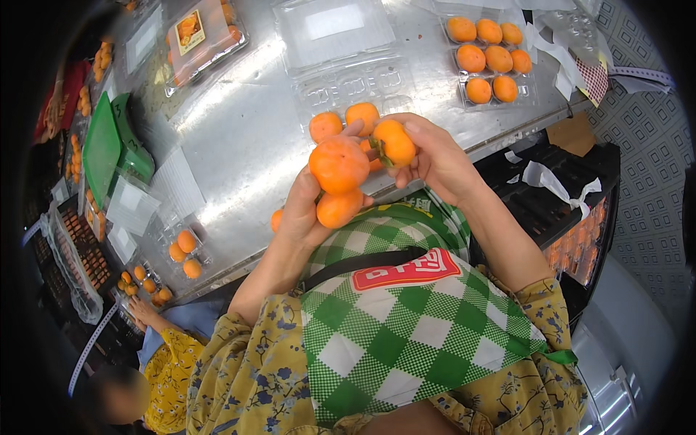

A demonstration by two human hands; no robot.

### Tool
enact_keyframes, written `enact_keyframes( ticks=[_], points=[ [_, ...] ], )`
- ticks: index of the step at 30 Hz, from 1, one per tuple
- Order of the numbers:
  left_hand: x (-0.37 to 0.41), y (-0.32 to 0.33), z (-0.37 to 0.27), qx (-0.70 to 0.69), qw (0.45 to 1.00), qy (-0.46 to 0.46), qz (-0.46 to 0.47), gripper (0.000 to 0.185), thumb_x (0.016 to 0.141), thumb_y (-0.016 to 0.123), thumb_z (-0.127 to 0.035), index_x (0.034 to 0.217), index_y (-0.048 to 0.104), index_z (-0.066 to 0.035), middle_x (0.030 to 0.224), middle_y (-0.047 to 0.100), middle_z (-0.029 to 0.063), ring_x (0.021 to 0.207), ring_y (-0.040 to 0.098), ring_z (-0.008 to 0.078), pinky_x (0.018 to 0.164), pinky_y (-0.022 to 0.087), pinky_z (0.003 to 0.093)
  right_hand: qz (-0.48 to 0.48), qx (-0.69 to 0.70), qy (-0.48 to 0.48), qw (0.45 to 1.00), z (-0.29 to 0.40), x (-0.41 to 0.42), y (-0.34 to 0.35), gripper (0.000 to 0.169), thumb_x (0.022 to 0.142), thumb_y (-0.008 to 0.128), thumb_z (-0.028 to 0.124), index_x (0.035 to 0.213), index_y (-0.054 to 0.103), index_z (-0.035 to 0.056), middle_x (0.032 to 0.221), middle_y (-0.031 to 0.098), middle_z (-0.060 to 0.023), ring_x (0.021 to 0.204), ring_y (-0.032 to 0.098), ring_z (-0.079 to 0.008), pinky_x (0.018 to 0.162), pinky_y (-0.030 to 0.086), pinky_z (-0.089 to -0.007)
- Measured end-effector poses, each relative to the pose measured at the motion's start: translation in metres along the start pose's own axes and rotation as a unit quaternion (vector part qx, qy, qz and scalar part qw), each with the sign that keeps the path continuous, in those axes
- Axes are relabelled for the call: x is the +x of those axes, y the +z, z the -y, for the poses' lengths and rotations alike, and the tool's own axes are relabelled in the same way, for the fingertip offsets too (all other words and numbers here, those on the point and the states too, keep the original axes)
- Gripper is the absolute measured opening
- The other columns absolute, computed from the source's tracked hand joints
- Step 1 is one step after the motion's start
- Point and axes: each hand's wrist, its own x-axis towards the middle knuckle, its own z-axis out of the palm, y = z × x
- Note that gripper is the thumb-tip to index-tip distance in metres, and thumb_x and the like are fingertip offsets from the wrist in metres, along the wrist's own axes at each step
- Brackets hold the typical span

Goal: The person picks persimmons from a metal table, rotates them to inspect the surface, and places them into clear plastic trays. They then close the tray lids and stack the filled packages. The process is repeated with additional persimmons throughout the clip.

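Note:
In my left hand (302, 209) are two orange persimmons, a large persimmon (338, 163) on top and another persimmon (338, 209) below it. My right hand (437, 155) grips a persimmon (398, 142) whose green calyx faces left. Just beyond my hands lie a persimmon (325, 128) and a second persimmon (362, 117); one more is partly hidden between my hands. An open clear plastic clamshell box (331, 32), with a moulded tray (353, 81) and a white pad in its lid, rests on the metal table (239, 125) ahead of me.
At the right, a clear tray (523, 89) holds several persimmons. A closed labelled box (212, 49) stands at the far left, near green plastic pieces (103, 147). Black crates (565, 190) stack beside the table. A co-worker's hand (144, 312) touches persimmons at lower left.

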Motion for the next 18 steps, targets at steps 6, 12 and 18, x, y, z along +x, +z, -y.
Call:
enact_keyframes(
  ticks=[6,12,18],
  points=[
    [-0.005,-0.002,0.000,0.012,0.998,-0.025,-0.048,0.097,0.076,0.062,-0.063,0.145,0.024,-0.006,0.138,0.042,0.0117,0.123,0.046,0.0223,0.078,0.057,0.0354,0.018,-0.078,-0.005,0.997,0.001,-0.002,0.002,0.044,0.093,0.051,0.026,0.126,0.048,-0.0029,0.083,0.063,-0.0080,0.066,0.061,-0.0131,0.060,0.052,-0.0248],
    [-0.005,-0.013,0.001,-0.124,0.989,-0.052,-0.057,0.094,0.072,0.057,-0.074,0.138,0.034,-0.011,0.134,0.043,0.0152,0.120,0.046,0.0332,0.068,0.056,0.0411,0.030,-0.138,-0.031,0.990,0.014,-0.015,0.009,0.046,0.086,0.063,0.016,0.124,0.051,-0.0046,0.078,0.063,-0.0081,0.064,0.062,-0.0123,0.063,0.052,-0.0261],
    [-0.005,-0.011,-0.003,-0.238,0.968,-0.073,-0.034,0.092,0.070,0.058,-0.076,0.138,0.034,-0.018,0.136,0.040,0.0145,0.120,0.044,0.0357,0.062,0.054,0.0379,0.004,-0.397,-0.238,0.886,0.032,-0.012,0.011,0.051,0.077,0.070,0.011,0.125,0.055,0.0042,0.098,0.062,-0.0106,0.083,0.062,-0.0187,0.077,0.051,-0.0299]
  ],
)
